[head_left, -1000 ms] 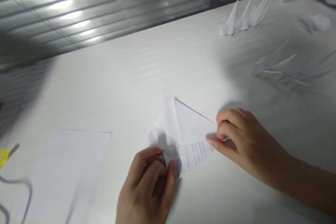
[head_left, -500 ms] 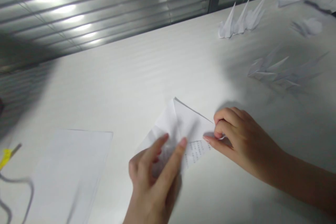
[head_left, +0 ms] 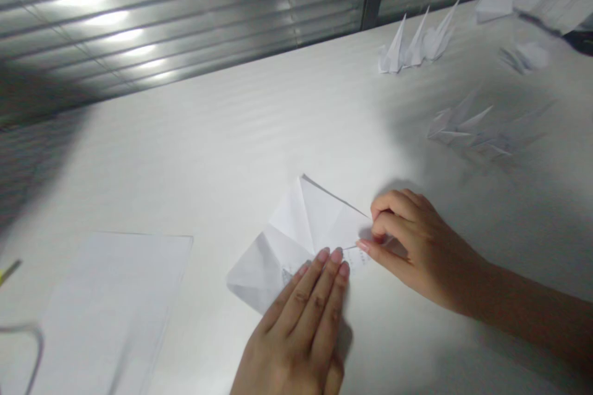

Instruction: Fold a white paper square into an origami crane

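A creased white sheet of paper [head_left: 296,216], partly folded, lies on the white table in the middle of the head view. Printed text shows on part of its lower side. My left hand [head_left: 301,327] rests flat on the paper's lower part, fingers stretched out side by side, hiding what is under them. At the paper's right corner, my right hand [head_left: 412,237] is closed in a pinch, thumb and bent fingers on the edge.
A stack of plain white paper [head_left: 115,296] lies at the left. Folded paper cranes [head_left: 417,46] stand at the back right, with more folded paper figures [head_left: 467,126] in front of them. A window blind [head_left: 185,6] borders the table's far edge.
My left hand has gone from spread, raised fingers to lying flat on the paper, a little further right. More of the paper's left side shows. My right hand keeps its pinch.
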### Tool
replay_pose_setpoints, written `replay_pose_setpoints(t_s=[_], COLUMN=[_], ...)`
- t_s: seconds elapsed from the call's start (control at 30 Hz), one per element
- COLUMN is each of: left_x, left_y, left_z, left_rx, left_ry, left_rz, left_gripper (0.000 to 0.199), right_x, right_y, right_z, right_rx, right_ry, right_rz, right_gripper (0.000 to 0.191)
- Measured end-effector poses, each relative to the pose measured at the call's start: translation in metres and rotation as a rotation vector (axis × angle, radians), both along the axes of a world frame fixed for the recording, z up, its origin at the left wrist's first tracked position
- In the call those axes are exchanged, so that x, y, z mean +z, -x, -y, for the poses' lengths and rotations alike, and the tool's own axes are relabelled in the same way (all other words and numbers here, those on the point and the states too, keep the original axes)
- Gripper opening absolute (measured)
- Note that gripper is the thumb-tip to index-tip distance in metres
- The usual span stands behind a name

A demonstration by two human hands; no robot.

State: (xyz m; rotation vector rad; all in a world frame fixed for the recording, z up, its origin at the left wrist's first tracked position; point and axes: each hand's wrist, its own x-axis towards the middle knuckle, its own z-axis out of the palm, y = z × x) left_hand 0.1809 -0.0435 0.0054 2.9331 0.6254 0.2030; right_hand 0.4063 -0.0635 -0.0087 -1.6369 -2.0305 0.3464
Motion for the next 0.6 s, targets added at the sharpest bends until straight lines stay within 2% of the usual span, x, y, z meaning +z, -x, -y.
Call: replay_pose_setpoints(t_s=[0.13,0.6], left_x=[-0.003,-0.012], left_y=[0.000,0.006], left_z=[0.003,0.006], left_rx=[0.017,0.010], left_ry=[0.023,-0.032], left_rz=[0.001,-0.003], left_gripper=[0.044,0.047], right_x=[0.000,0.000], right_y=[-0.003,0.001], right_z=[0.002,0.001], right_rx=[0.006,-0.018], right_ry=[0.010,0.003], right_rz=[-0.016,0.064], right_gripper=[0.012,0.015])
